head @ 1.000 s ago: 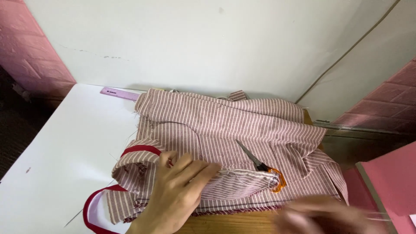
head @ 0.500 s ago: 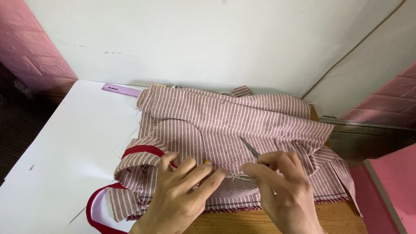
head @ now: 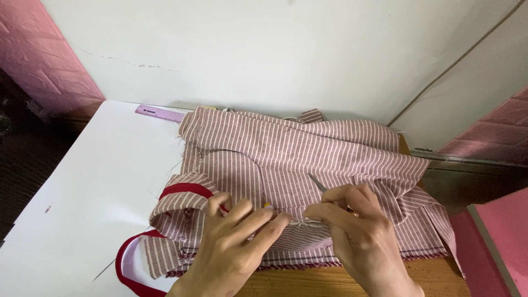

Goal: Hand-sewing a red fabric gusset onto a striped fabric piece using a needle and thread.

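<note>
Cloth: a pink-and-white striped cotton garment (head: 297,159) with dark red binding lies bunched across the near part of the table, its far edge close to the wall and its lower hem along the wooden strip in front of me.
Left hand: my left hand (head: 231,250) lies flat on the striped cloth, fingers spread and slightly bent, pressing the fabric down; the forefinger tip reaches toward a small white knot of thread (head: 301,222). It grips nothing that I can see.
Right hand: my right hand (head: 360,239) is curled, thumb and forefinger pinched together on that white thread at the fold of the cloth, just beside the left fingertips.
Scissors: a thin metal blade of small scissors (head: 317,182) sticks out from behind my right fingers, resting on the cloth; I cannot tell whether the hand touches them.
Pin: a small yellow bead-like head (head: 267,205) shows on the fabric just above my left fingers.
Binding: a dark red bias loop (head: 127,269) curls off the garment's left end onto the white tabletop (head: 82,198).
Ruler: a lilac plastic ruler (head: 160,113) lies at the far edge of the table, against the wall, partly under the cloth's corner.
Wood: a brown wooden board (head: 308,280) shows below the hem.
</note>
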